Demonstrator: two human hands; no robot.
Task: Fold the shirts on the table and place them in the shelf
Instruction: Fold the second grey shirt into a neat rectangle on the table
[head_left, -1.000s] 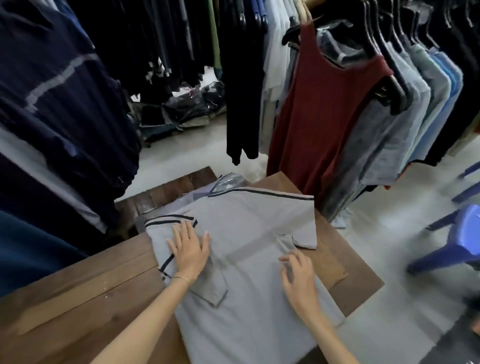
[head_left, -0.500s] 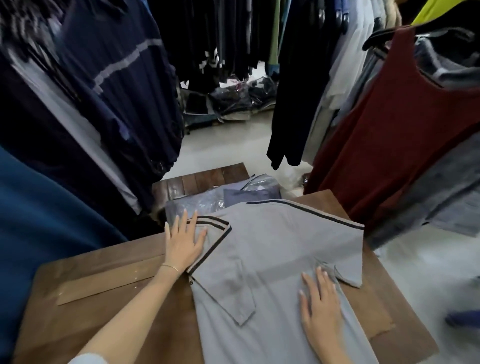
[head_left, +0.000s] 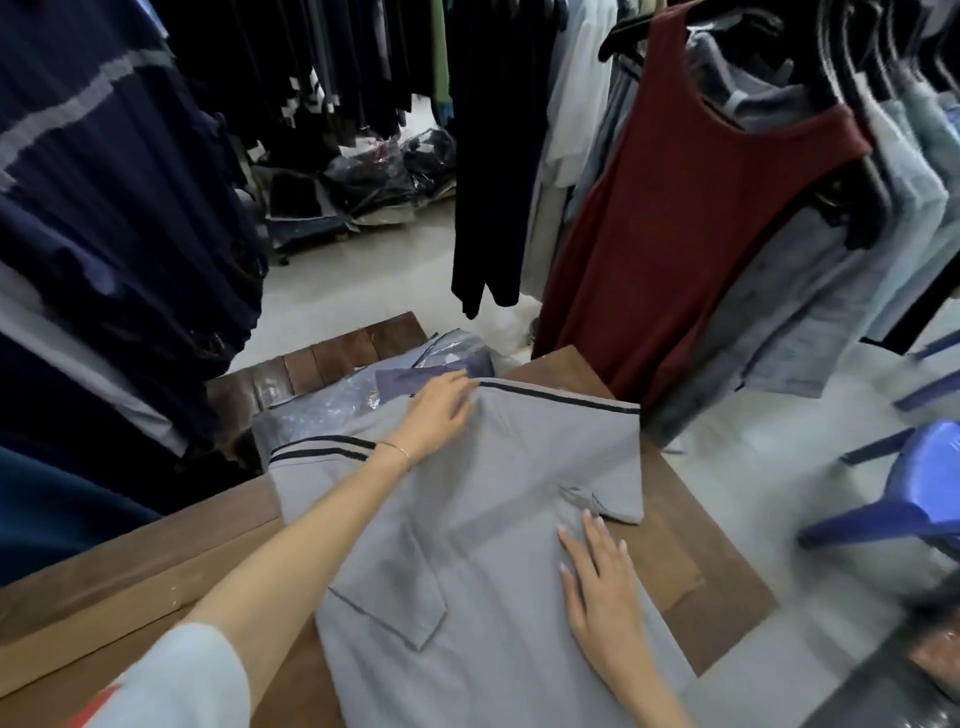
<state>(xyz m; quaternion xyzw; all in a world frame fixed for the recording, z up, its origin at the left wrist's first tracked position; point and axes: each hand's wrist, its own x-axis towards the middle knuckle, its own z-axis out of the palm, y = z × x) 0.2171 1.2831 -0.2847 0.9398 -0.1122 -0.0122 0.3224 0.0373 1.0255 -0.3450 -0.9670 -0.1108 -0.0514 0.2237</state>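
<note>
A grey shirt (head_left: 498, 519) with dark striped trim lies spread on the wooden table (head_left: 156, 561), its sleeves folded inward. My left hand (head_left: 441, 410) reaches across to the shirt's far edge, fingers resting at the striped hem. My right hand (head_left: 597, 587) lies flat, fingers spread, on the shirt's near right part beside a folded sleeve. Under the shirt's far edge lie bagged shirts (head_left: 363, 395) in clear plastic. No shelf is in view.
Hanging clothes crowd all sides: dark navy garments (head_left: 104, 208) at left, a maroon tank top (head_left: 701, 208) and grey shirts at right. A blue plastic chair (head_left: 919, 488) stands at right. Bagged goods (head_left: 384, 176) lie on the floor beyond.
My left hand has moved from the shirt's left striped sleeve to its far edge. My right hand stays flat on the shirt. The camera has shifted right.
</note>
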